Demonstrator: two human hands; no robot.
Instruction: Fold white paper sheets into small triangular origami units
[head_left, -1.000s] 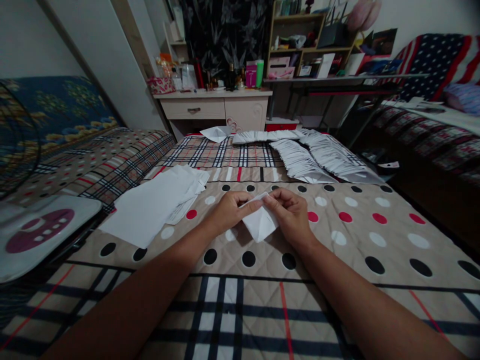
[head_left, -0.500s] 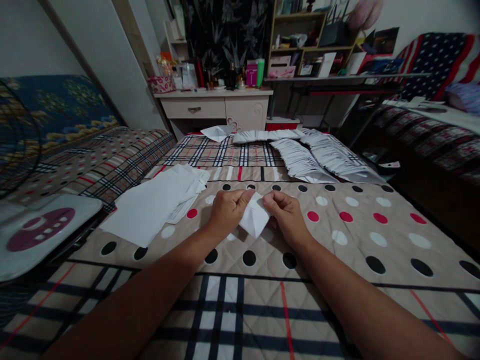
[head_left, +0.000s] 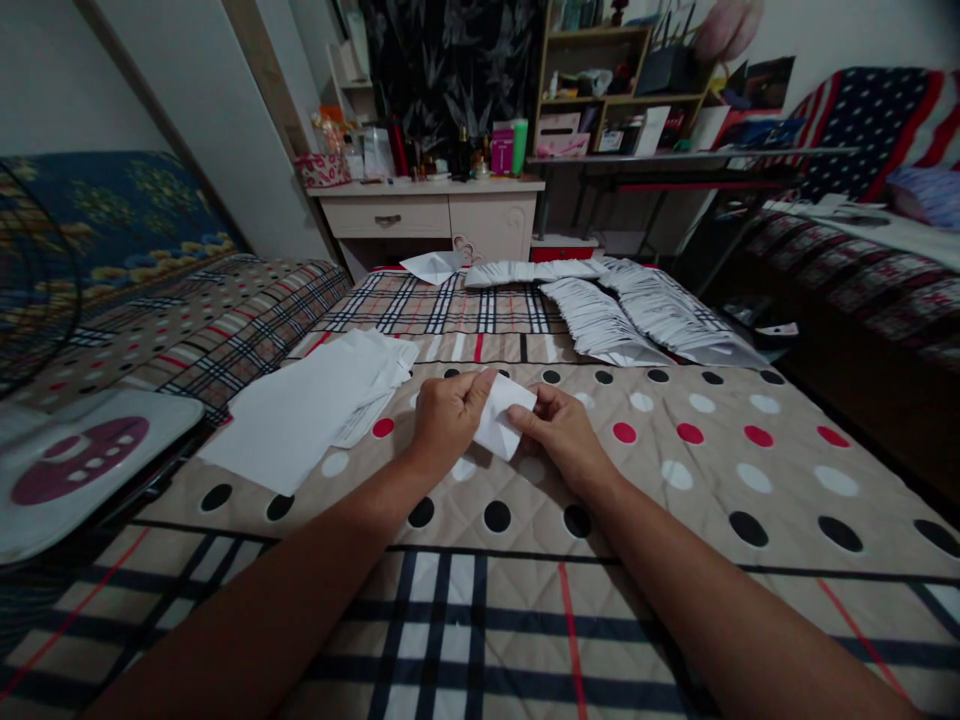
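Left hand [head_left: 448,412] and right hand [head_left: 564,430] pinch a small folded white paper [head_left: 501,418] between them, above the spotted quilt; uneven pulling could crease or tear it.

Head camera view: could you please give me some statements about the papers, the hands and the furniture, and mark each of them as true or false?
1. The left hand and the right hand both hold the small white paper. True.
2. The large loose sheets lie to the right of both hands. False: the large loose sheets lie to the left.
3. The rows of folded papers lie on the patterned cover, beyond the hands. True.
4. The green container stands on the patterned cover. False: the green container stands on the pale dresser.
5. The patterned cover has black, white and red dots. True.
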